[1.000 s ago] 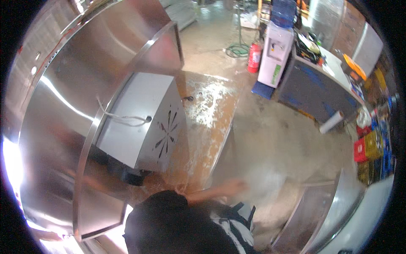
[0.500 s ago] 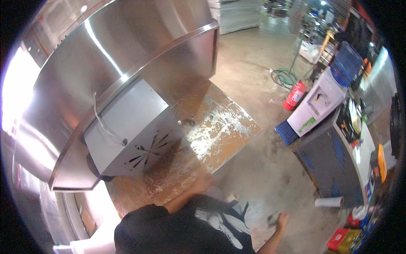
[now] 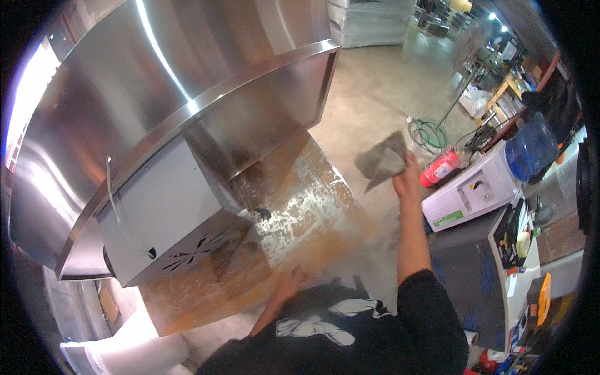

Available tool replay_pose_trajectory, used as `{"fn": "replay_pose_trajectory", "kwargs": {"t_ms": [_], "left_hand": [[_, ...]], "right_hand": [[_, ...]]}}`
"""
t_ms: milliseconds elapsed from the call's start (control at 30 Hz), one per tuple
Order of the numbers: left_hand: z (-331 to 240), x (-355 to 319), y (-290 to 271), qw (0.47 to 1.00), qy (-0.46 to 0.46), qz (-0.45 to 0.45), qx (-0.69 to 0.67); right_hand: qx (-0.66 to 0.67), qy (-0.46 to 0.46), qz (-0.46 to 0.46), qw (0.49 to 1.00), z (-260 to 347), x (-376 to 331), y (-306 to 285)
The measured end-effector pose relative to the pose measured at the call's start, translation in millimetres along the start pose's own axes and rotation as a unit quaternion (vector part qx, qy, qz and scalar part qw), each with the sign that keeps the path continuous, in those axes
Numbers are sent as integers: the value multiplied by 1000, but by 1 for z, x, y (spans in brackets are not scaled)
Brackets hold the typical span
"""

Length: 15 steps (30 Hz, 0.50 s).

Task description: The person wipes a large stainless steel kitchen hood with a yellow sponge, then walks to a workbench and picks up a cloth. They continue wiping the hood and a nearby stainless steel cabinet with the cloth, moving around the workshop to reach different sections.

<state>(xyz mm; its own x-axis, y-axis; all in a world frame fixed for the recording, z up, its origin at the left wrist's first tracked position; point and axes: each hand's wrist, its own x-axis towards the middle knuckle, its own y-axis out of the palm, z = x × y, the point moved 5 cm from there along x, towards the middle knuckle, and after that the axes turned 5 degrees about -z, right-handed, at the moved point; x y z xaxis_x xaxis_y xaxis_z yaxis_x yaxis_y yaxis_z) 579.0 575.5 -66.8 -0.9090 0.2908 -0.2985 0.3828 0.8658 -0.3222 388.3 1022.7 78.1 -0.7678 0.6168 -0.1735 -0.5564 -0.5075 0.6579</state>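
Observation:
My right hand (image 3: 409, 177) is closed on a grey-brown rag (image 3: 382, 157), held up in front with the arm stretched forward. The rag hangs loosely, its folds spreading to the left of the fingers. Low in the middle, near the edge of a worn, rust-brown board (image 3: 206, 297), is my left hand (image 3: 299, 279). Motion smears its fingers, so whether it holds anything is unclear. A large stainless steel hood-like body (image 3: 212, 81) rises at the left. Against it sits a grey metal box (image 3: 165, 203) with a slotted vent pattern and a pale cable.
A red fire extinguisher (image 3: 440, 167) and a white water dispenser (image 3: 469, 190) stand on the right, beyond a coiled green hose (image 3: 428, 133). Nearer is a dark-sided workbench (image 3: 469, 269) with tools on it. At lower left lies a white roll (image 3: 134, 356).
My right hand has risen from the lower right and reached forward with the rag. My left hand stays low by the board. The whole view has shifted slightly.

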Motion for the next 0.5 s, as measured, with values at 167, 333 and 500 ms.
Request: {"fn": "replay_pose_trajectory", "kwargs": {"t_ms": [167,333,500], "left_hand": [[13,-29,-43,935,-175,-217,-218],[26,-82,-37,878,-213,-366,-223],[27,-86,12,809,-281,-414,-309]], "right_hand": [[49,-5,131,990,-74,87,132],[-39,-59,81,994,-150,124,240],[-235,-275,107,926,-215,89,301]]}}
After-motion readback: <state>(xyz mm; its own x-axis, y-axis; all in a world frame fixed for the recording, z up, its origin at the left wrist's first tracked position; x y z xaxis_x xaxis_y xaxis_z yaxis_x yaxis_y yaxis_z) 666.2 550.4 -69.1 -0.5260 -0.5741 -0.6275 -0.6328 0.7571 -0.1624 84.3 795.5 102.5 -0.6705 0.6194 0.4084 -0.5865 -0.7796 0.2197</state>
